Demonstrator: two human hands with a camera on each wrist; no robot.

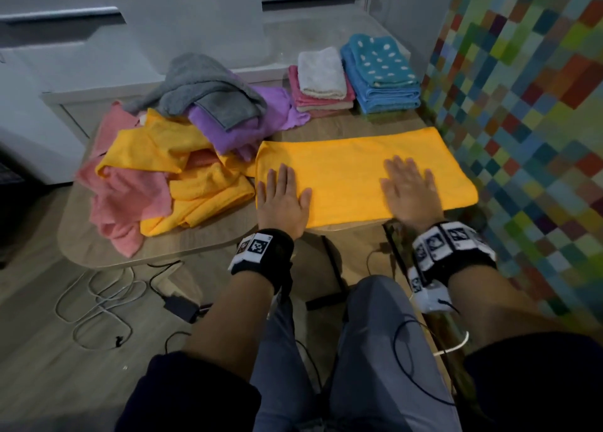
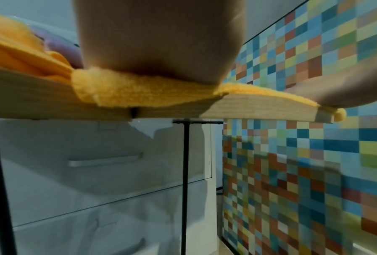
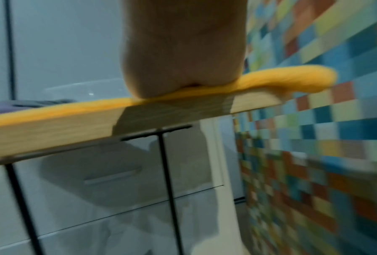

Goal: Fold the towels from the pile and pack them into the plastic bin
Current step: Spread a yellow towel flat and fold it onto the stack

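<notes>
At the left end of the wooden table, the rounded corner has bare room along its near edge, and behind it sits the loose pile: pink, yellow, purple and grey terry cloth, rumpled and overlapping, one pink corner drooping near the edge. Just right of the pile lies the yellow towel, folded into a long flat band, soft nap, its near edge right at the table's lip. The left hand lies flat on its left end, grip wide, fingers straight and spread, nothing held. The right hand presses flat on the right half, grip equally wide; it is blurred. In the right wrist view the towel's right end curls just past the table's corner. Far right, two folded stacks sit side by side: white on pink, and a dotted teal towel on blue ones. A mosaic wall of small coloured squares closes the right side tight against the table. A clear curved rim shows behind the stacks, too faint to make out.
</notes>
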